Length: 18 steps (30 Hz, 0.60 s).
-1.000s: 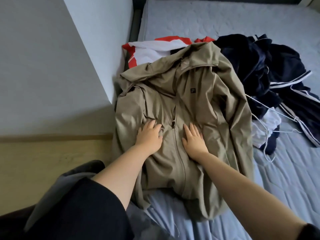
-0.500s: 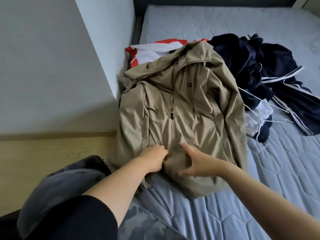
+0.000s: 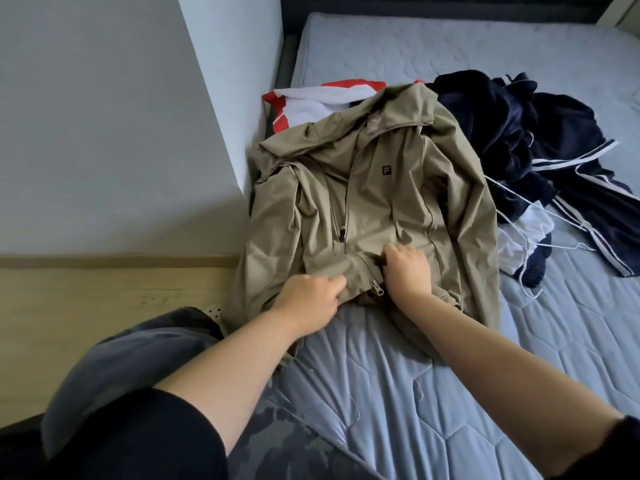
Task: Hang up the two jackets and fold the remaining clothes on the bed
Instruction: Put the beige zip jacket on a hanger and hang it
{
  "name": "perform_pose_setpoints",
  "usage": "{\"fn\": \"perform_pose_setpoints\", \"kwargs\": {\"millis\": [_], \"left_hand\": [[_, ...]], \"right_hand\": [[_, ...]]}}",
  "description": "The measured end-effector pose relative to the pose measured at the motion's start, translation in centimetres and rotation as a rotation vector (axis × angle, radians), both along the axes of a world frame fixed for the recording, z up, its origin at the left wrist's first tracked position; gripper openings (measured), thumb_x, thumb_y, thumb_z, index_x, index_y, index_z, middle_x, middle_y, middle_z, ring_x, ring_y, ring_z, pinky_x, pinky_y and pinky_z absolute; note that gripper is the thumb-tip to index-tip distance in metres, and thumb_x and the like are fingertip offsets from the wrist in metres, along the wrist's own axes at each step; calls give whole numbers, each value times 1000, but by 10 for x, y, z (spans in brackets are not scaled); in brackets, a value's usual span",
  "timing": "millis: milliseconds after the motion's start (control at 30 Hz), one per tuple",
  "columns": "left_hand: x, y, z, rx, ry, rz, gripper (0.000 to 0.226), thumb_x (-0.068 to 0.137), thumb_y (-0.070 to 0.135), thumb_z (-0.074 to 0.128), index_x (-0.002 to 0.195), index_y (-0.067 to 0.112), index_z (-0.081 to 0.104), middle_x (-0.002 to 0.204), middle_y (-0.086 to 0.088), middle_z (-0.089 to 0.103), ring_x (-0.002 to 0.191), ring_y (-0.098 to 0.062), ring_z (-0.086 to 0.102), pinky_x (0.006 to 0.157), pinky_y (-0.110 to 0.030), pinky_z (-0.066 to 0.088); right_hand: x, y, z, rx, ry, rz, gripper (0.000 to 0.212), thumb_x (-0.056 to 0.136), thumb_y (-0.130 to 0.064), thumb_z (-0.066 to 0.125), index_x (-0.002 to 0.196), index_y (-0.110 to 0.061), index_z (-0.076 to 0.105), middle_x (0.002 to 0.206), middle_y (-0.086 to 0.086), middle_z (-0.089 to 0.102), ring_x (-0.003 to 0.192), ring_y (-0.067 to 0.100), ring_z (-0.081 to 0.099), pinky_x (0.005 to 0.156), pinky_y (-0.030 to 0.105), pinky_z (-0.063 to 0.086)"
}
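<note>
Jacket prep: khaki zip jacket [image 3: 374, 209] flat on the bed [image 3: 450, 393], hem turned up.
Left hand [image 3: 308, 297] and right hand [image 3: 407, 268] both pinch the hem by the bottom zipper [image 3: 377, 292]. Likely next: free the zip, then fetch a wire hanger [image 3: 519, 216] beside it.

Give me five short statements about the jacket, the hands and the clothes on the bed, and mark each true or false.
1. Both hands, left hand and right hand, grip the bottom hem of the tan jacket. True.
2. The tan jacket hangs on a hanger. False: it lies flat on the bed.
3. Dark navy clothes lie to the right of the jacket. True.
4. The jacket's zipper is open all the way. False: it is closed along most of the front.
5. A red and white garment lies beyond the jacket's hood. True.
</note>
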State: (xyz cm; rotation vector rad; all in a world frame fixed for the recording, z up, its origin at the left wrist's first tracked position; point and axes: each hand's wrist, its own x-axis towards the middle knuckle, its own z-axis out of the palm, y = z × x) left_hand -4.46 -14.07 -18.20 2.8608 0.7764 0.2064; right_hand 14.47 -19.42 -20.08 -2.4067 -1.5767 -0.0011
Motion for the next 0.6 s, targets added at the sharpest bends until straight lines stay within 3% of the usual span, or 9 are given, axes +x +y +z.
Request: {"fn": "perform_pose_setpoints", "kwargs": {"millis": [100, 167, 233, 300, 400, 467, 600], "left_hand": [[7, 1, -16, -72, 309, 142, 42, 81, 46, 61, 107, 18, 43, 111, -4, 51, 102, -26, 55, 71, -35, 38], [6, 9, -21, -20, 332, 215, 55, 76, 44, 69, 115, 18, 40, 116, -5, 43, 109, -25, 48, 74, -37, 41], [3, 17, -24, 55, 346, 287, 57, 74, 34, 72, 119, 19, 39, 119, -5, 41, 112, -25, 45, 76, -36, 40], [0, 24, -25, 76, 351, 377, 53, 76, 17, 69, 121, 19, 40, 120, -5, 42, 112, -25, 44, 79, -35, 39], [1, 32, -22, -49, 316, 428, 40, 78, 3, 59, 112, 17, 43, 117, -6, 46, 110, -25, 45, 75, -33, 36], [-2, 40, -16, -250, 255, 409, 29, 80, 3, 52, 105, 17, 47, 112, -6, 51, 103, -26, 49, 70, -31, 36], [-19, 63, 8, -688, -22, 428, 37, 77, -5, 43, 92, 20, 67, 89, -2, 65, 80, -19, 55, 64, -23, 39]], "right_hand": [[-13, -5, -9, -15, -1, 53, 10, 86, -5, 51, 94, -1, 52, 71, 18, 62, 65, 38, 59, 54, 35, 32], [-17, -13, -14, -8, 92, 129, 21, 85, -18, 55, 101, -4, 52, 85, 14, 63, 79, 35, 59, 59, 36, 38], [-17, -19, -19, -131, 122, 222, 50, 80, -37, 61, 119, -10, 49, 112, 7, 56, 104, 28, 51, 82, 37, 43], [-14, -22, -22, -258, 76, 274, 77, 72, -53, 64, 135, -16, 37, 132, 1, 43, 121, 23, 40, 98, 35, 37], [-12, -18, -24, -315, 105, 257, 93, 67, -55, 69, 142, -18, 28, 141, -2, 34, 129, 22, 33, 104, 35, 36], [-13, -9, -22, -327, 158, 215, 79, 69, -40, 69, 136, -16, 34, 133, 1, 40, 124, 24, 37, 97, 36, 42], [-9, 4, -7, -292, 225, 151, 26, 72, -9, 56, 95, -12, 47, 104, 10, 55, 104, 31, 51, 74, 33, 40]]}}
